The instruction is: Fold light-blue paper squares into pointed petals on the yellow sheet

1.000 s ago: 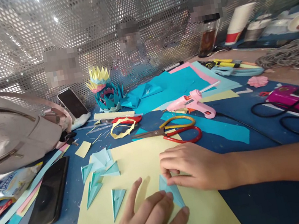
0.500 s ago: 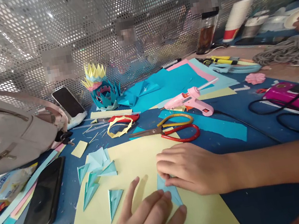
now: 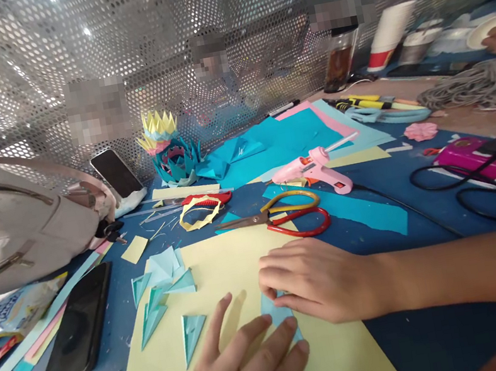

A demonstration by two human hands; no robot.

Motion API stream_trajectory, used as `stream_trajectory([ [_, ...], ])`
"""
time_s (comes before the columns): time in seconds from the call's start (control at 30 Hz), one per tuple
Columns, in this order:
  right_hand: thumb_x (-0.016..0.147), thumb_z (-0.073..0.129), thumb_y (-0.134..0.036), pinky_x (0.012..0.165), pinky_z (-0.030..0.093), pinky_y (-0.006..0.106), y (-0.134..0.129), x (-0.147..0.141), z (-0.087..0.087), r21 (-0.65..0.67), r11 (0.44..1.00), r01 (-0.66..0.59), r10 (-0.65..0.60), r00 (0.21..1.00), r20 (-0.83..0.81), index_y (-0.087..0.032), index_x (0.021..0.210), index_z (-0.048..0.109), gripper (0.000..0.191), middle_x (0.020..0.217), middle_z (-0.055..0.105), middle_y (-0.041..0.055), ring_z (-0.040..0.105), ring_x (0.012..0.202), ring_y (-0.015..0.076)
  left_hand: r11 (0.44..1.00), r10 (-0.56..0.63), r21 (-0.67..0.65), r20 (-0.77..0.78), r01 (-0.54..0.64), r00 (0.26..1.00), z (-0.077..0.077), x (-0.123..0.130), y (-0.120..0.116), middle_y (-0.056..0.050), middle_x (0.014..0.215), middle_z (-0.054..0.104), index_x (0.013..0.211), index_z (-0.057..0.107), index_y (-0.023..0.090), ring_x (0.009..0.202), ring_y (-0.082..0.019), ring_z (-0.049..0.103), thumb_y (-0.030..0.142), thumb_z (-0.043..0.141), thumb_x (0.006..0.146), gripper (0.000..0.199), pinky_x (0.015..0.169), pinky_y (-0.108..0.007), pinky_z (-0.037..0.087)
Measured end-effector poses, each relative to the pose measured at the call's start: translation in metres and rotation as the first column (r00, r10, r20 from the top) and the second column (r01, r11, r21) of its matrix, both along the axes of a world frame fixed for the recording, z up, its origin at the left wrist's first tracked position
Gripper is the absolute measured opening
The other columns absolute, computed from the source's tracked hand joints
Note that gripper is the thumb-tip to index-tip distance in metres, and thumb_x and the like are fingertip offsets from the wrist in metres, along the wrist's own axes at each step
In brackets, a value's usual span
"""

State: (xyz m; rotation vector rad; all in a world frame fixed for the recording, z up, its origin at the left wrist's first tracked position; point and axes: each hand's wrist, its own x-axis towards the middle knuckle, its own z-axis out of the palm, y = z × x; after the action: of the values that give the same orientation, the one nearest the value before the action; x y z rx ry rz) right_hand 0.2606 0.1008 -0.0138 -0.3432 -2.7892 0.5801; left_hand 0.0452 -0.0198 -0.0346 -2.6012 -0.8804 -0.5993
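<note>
On the pale yellow sheet (image 3: 213,262) lies a small light blue paper piece (image 3: 277,312), partly covered by both hands. My left hand (image 3: 246,365) is spread, its fingertips resting on the lower part of that piece. My right hand (image 3: 315,279) has curled fingers, with thumb and forefinger pinching the piece's upper part. Folded light blue triangles (image 3: 192,336) sit on the sheet to the left of my hands. Beyond the sheet's far edge are scissors (image 3: 265,216) with yellow and red handles.
A pink glue gun (image 3: 315,168) and its cord lie behind my right hand. A black phone (image 3: 79,330) is at left, beside a bag (image 3: 9,221). Folded paper flowers (image 3: 173,154) stand near the mesh. A purple power strip (image 3: 488,162) sits at right.
One finger of my left hand has slid slightly right and down over the light blue piece. My right hand has barely moved. The view has shifted a little.
</note>
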Motion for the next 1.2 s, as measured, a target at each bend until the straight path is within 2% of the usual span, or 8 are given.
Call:
stream_trajectory([
  [0.07,0.100,0.052,-0.020,0.070,0.036,0.027,0.004,0.002,-0.002,0.011,0.999,-0.037,0.037,0.998,-0.047,-0.018,0.095,0.059,0.009,0.090,0.062,0.0018,0.055,0.079,0.0155,1.000,0.018,0.023,0.079,-0.020,0.997,-0.009,0.002,-0.001,0.008,0.126,0.071,0.118,0.074,0.028,0.112,-0.015,0.064,0.022,0.039,0.109,0.036,0.129,-0.057,0.006],
  [0.17,0.105,0.048,-0.028,0.066,0.035,0.027,0.012,0.006,-0.001,0.090,0.985,-0.148,0.159,0.979,-0.126,-0.020,0.097,0.068,0.023,0.084,0.061,0.0021,0.055,0.075,0.0146,0.999,0.026,0.032,0.098,-0.030,0.995,-0.019,0.003,-0.002,0.008,0.129,0.069,0.117,0.073,0.029,0.116,-0.015,0.062,0.021,0.039,0.109,0.036,0.129,-0.057,0.010],
  [0.27,0.107,0.045,-0.037,0.063,0.035,0.028,0.020,0.010,0.004,0.144,0.940,-0.308,0.328,0.933,-0.148,-0.020,0.098,0.073,0.034,0.079,0.062,0.0029,0.054,0.069,0.0144,0.998,0.030,0.055,0.101,-0.036,0.994,-0.022,0.003,-0.002,0.007,0.132,0.068,0.118,0.073,0.029,0.118,-0.015,0.061,0.020,0.040,0.108,0.035,0.128,-0.057,0.012],
  [0.37,0.107,0.042,-0.042,0.061,0.036,0.030,0.025,0.011,0.008,0.115,0.914,-0.389,0.403,0.904,-0.141,-0.019,0.100,0.074,0.040,0.075,0.064,0.0041,0.055,0.067,0.0153,0.997,0.034,0.068,0.082,-0.040,0.996,-0.022,0.001,-0.002,0.006,0.136,0.066,0.119,0.072,0.030,0.118,-0.015,0.061,0.022,0.043,0.108,0.033,0.128,-0.059,0.014],
  [0.6,0.107,0.041,-0.041,0.058,0.034,0.030,0.037,0.012,0.005,0.012,0.916,-0.401,0.400,0.909,-0.119,-0.020,0.093,0.076,0.044,0.065,0.060,0.0028,0.055,0.065,0.0153,0.997,0.033,0.060,0.085,-0.038,0.996,-0.022,0.002,-0.002,0.006,0.138,0.064,0.117,0.073,0.029,0.117,-0.015,0.062,0.021,0.044,0.107,0.032,0.128,-0.058,0.014],
  [0.77,0.107,0.039,-0.040,0.057,0.030,0.031,0.045,0.013,0.010,0.072,0.942,-0.328,0.332,0.941,-0.059,-0.020,0.080,0.076,0.049,0.057,0.055,0.0012,0.051,0.060,0.0158,0.998,0.029,0.051,0.096,-0.034,0.995,-0.021,0.002,-0.002,0.004,0.137,0.065,0.120,0.072,0.028,0.117,-0.015,0.063,0.021,0.040,0.108,0.035,0.127,-0.059,0.016],
  [0.93,0.106,0.044,-0.035,0.057,0.031,0.031,0.044,0.012,0.011,0.155,0.943,-0.293,0.309,0.947,-0.085,-0.019,0.065,0.068,0.050,0.055,0.055,0.0008,0.050,0.059,0.0156,0.999,0.030,0.030,0.075,-0.032,0.997,-0.018,0.001,-0.002,0.004,0.134,0.067,0.121,0.071,0.027,0.115,-0.016,0.064,0.022,0.043,0.107,0.032,0.128,-0.059,0.012],
  [1.2,0.108,0.035,-0.038,0.055,0.031,0.030,0.034,0.011,0.005,0.141,0.946,-0.293,0.312,0.939,-0.145,-0.019,0.095,0.077,0.047,0.061,0.060,0.0024,0.056,0.061,0.0160,1.000,0.017,0.005,-0.007,-0.017,1.000,-0.015,-0.004,-0.003,-0.001,0.141,0.063,0.133,0.064,0.026,0.121,-0.017,0.061,0.028,0.033,0.109,0.039,0.126,-0.061,0.010],
])
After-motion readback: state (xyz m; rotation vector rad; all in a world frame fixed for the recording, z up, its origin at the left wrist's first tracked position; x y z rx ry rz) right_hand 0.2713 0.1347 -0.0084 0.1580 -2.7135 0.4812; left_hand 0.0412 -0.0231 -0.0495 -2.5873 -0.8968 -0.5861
